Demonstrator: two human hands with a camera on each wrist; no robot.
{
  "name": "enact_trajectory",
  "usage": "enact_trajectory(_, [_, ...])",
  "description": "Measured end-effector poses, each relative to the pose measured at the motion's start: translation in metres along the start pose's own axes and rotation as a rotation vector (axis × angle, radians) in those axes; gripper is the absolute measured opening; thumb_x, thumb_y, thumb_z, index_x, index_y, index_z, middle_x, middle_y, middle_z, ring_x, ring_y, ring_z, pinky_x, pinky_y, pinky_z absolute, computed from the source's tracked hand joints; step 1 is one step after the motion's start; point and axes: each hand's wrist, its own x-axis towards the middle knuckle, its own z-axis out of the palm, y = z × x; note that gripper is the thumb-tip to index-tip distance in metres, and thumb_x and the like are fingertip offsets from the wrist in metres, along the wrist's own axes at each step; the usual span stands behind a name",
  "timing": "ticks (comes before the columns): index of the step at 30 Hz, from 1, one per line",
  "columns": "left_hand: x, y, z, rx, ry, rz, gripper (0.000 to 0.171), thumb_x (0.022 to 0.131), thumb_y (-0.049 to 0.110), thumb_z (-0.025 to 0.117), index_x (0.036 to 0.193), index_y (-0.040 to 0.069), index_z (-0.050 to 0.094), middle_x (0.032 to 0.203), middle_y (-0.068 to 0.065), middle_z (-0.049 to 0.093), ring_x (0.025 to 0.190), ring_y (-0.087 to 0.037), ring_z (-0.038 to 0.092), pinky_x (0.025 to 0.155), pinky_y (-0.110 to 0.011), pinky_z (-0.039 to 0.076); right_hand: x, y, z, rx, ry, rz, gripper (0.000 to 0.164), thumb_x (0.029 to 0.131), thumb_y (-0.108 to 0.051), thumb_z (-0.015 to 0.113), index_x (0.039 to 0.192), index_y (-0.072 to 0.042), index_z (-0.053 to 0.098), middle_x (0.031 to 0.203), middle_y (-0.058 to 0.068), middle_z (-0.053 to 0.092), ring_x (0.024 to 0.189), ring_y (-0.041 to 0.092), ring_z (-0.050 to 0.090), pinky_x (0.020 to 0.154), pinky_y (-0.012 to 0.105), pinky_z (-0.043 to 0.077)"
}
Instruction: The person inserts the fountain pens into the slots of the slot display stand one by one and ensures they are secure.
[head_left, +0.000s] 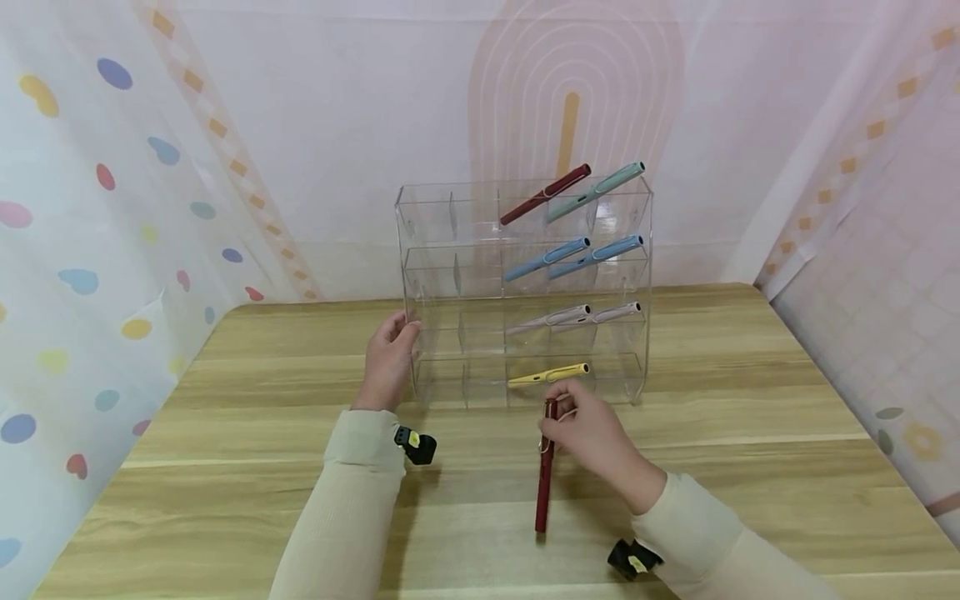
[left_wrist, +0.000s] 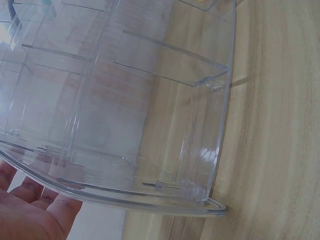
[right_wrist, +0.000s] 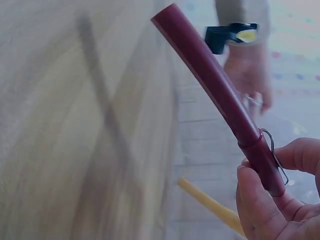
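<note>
My right hand (head_left: 588, 429) pinches a dark red pen (head_left: 544, 492) by its capped end, beside the wire clip. Its other end points down above the table, toward the near side. In the right wrist view, thumb and fingers grip the cap of this pen (right_wrist: 210, 80). A clear acrylic pen rack (head_left: 480, 333) with several tiers stands upright behind it. My left hand (head_left: 386, 358) holds the rack's left side edge; in the left wrist view, its fingers (left_wrist: 62, 207) touch the outer side panel, with the thumb out of sight.
On the rack's right half lie another dark red pen (head_left: 543, 196), a mint pen (head_left: 596, 193), two blue pens (head_left: 547, 260), two pale pinkish pens (head_left: 555, 318) and, lowest, a yellow pen (head_left: 547, 375). A wooden table (head_left: 262, 375) is enclosed by patterned curtains (head_left: 337, 125).
</note>
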Motion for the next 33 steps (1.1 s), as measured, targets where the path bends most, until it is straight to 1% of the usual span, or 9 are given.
enact_trajectory(4, [0.000,-0.001,-0.001,-0.003,0.001,0.002,0.049,0.101,0.026,0.045,0.146,0.009,0.039,0.146,-0.011,0.043,0.134,-0.025,0.038,0.110,-0.044,0.034,-0.004,-0.003,-0.013,0.069,0.035,-0.004,0.029,0.084,0.001,0.064,0.111,0.002,0.054,0.092,0.012,0.058,0.070,0.015,0.059,0.061,0.040,0.056])
enact_trajectory(12, [0.001,-0.002,-0.001,-0.004,0.012,0.008,0.047,0.101,0.024,0.045,0.146,0.008,0.040,0.145,-0.011,0.044,0.133,-0.024,0.039,0.109,-0.044,0.035,-0.010,-0.012,-0.044,0.110,0.115,-0.014,0.033,0.088,-0.001,0.062,0.118,0.004,0.050,0.095,0.013,0.056,0.074,0.011,0.061,0.065,0.038,0.058])
enact_trajectory(16, [0.002,-0.002,-0.002,-0.002,0.009,0.004,0.048,0.101,0.024,0.045,0.146,0.007,0.039,0.145,-0.012,0.044,0.133,-0.025,0.039,0.109,-0.045,0.034,-0.008,-0.013,-0.057,0.114,0.158,-0.024,0.032,0.090,-0.001,0.060,0.119,0.004,0.047,0.098,0.013,0.055,0.074,0.007,0.061,0.065,0.033,0.057])
enact_trajectory(21, [0.002,-0.002,-0.001,0.004,0.015,-0.003,0.048,0.101,0.024,0.045,0.146,0.008,0.040,0.144,-0.010,0.044,0.132,-0.024,0.040,0.109,-0.045,0.035,-0.007,-0.015,-0.071,0.161,0.225,-0.032,0.035,0.090,0.000,0.059,0.120,0.005,0.043,0.100,0.013,0.054,0.072,0.002,0.061,0.063,0.026,0.056])
enact_trajectory(28, [0.001,0.000,0.001,-0.003,0.021,0.001,0.047,0.101,0.022,0.045,0.145,0.006,0.041,0.144,-0.013,0.044,0.132,-0.025,0.040,0.108,-0.046,0.036,-0.004,-0.012,-0.084,0.211,0.354,-0.042,0.035,0.091,0.001,0.058,0.121,0.005,0.041,0.100,0.011,0.052,0.074,0.000,0.060,0.063,0.023,0.056])
enact_trajectory(33, [0.001,0.001,0.001,0.004,0.011,-0.004,0.047,0.101,0.022,0.044,0.146,0.006,0.039,0.145,-0.014,0.043,0.133,-0.026,0.039,0.108,-0.046,0.036,0.002,-0.007,-0.088,0.284,0.465,-0.033,0.030,0.090,0.002,0.058,0.116,0.000,0.043,0.097,0.009,0.049,0.071,0.001,0.060,0.061,0.022,0.056])
